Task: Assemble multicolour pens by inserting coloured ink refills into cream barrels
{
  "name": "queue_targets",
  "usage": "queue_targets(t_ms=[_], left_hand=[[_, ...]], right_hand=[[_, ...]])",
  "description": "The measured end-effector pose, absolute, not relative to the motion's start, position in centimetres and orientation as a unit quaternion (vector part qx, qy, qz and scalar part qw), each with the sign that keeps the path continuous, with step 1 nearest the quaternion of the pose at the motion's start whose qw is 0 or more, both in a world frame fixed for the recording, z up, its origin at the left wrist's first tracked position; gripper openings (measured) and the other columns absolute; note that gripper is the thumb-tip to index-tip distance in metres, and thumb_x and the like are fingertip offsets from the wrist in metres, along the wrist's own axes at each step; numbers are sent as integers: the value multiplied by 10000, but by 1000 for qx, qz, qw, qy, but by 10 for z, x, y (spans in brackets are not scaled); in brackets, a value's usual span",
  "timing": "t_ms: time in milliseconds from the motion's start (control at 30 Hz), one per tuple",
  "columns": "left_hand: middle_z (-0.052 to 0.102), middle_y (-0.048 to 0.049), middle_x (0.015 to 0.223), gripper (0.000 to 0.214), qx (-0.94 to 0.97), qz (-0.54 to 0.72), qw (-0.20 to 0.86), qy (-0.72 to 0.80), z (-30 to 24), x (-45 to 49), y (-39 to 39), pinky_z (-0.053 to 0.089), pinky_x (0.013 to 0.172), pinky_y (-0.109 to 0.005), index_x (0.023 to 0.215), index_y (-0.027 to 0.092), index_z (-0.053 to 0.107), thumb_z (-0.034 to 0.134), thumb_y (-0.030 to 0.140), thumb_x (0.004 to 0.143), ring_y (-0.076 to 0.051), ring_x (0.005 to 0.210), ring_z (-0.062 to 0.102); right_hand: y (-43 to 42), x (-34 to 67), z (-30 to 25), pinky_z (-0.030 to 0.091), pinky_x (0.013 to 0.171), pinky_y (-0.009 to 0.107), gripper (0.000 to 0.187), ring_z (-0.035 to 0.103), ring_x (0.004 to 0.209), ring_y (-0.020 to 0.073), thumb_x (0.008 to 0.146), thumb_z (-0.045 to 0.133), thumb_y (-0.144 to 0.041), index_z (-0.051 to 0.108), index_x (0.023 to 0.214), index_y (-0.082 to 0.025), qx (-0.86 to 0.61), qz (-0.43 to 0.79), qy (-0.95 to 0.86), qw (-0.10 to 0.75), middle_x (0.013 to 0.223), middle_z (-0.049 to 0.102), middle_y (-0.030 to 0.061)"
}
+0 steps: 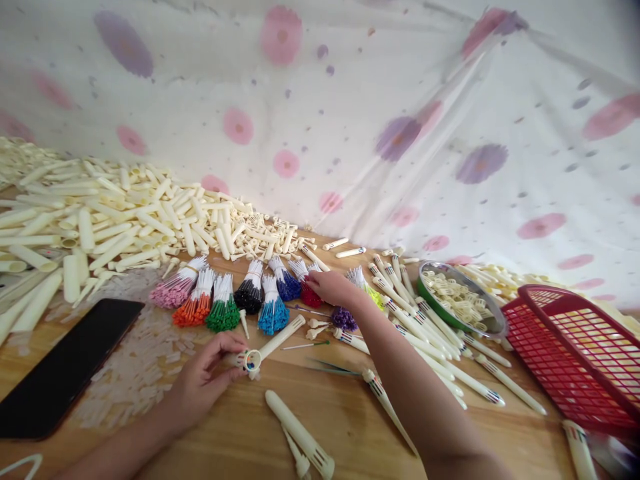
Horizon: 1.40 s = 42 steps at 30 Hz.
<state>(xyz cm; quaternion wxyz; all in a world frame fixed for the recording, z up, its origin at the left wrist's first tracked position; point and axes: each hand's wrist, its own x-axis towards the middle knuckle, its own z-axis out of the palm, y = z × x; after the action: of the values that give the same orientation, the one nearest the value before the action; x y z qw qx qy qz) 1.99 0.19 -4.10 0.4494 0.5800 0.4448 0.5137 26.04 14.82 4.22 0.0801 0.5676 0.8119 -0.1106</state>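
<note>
My left hand (207, 370) is closed around a short cream pen barrel (253, 361), its round open end facing me, with bits of colour inside. My right hand (329, 288) reaches across to the bundle of red-tipped pen refills (309, 295), fingers pinched at it; how many refills they grip is hidden. Beside this stand bundles of pink (175, 291), orange (193, 311), green (223, 312), black (250, 293), light blue (273, 317), dark blue (287, 283) and purple refills (344, 319). A cream tube (283, 337) lies just past the left hand.
Cream pen barrels (125, 213) are heaped at back left. A black phone (70, 367) lies beside small clear pieces (133, 373). Multicolour pens (425, 333), a green-sided bowl (435, 310) of cream parts and a red basket (575, 360) are right. Tweezers (333, 367) lie centrally.
</note>
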Motion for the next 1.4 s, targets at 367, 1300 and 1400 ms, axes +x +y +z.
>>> queue_targets(t_ms=[367,1300,1400], left_hand=[[638,-10,813,184,552,514,469,459,-30,27,20,513,720,-269,780,203,622,748,263,659,-184,811,615],[696,-13,873,157,602,510,412,456,-40,44,44,537,770,-236,880,242,684,689,235,723,-194,845,665],[693,-10,877,158,610,498,407,463,-41,45,42,534,774,-227,884,239,683,680,252,727,-187,846,665]], right_hand=[[151,264,38,506,819,408,307,585,982,204,901,537,-312,532,1168,-162,541,-164,821,73,1175,557,82],[84,295,37,368,615,262,116,619,720,210,881,530,-270,573,826,-177,599,-131,790,-6,736,652,51],[86,290,32,344,587,252,144,642,705,219,897,511,-280,590,823,-184,627,-134,767,8,728,680,58]])
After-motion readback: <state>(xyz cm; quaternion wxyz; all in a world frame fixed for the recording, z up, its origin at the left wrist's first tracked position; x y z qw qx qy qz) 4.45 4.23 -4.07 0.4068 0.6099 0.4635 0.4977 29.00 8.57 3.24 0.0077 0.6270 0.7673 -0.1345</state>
